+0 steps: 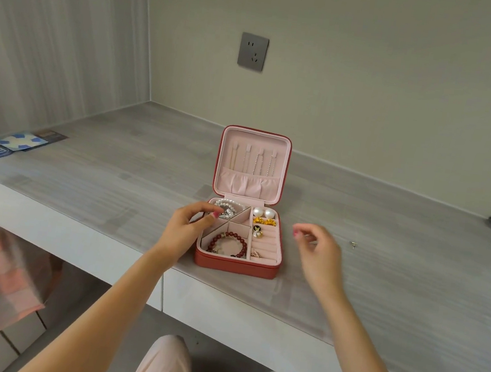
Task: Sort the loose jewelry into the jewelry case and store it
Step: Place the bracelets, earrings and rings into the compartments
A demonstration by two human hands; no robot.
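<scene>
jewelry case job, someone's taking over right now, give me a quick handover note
Left hand: fingers curled at the pearl bracelet in the back-left compartment; grip unclear.
Right hand: hangs right of the jewelry case, loosely curled, holding nothing.
Done: red bead bracelet, pearl earrings and gold pieces in compartments.
Left: small metal piece loose on the desk; lid open, case not stored.

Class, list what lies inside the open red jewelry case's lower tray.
The red jewelry case holds a white pearl bracelet, two large pearl studs, gold pieces, a dark red bead bracelet and small earrings. The left hand covers the tray's left edge.
</scene>
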